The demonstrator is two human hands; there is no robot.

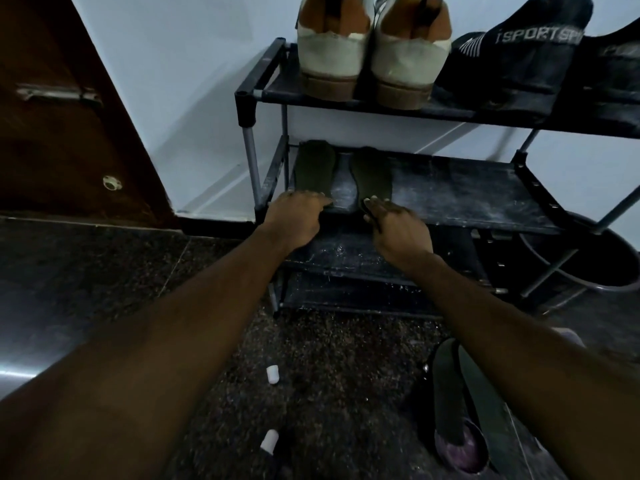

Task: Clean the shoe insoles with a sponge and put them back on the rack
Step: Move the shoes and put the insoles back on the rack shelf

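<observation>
Two dark green insoles lie side by side on the middle shelf of the black shoe rack (467,195), the left insole (315,166) and the right insole (372,174). My left hand (298,216) rests palm down at the near end of the left insole, fingers touching it. The fingertips of my right hand (398,226) touch the near end of the right insole. Neither hand grips anything that I can see. Two more dark insoles (450,389) lie on the floor at lower right beside a purple sponge (460,448).
White and brown shoes (370,50) and black sport shoes (519,57) sit on the top shelf. A dark bucket (588,258) stands right of the rack. A brown door (69,116) is at left. Two small white caps (273,374) lie on the speckled floor.
</observation>
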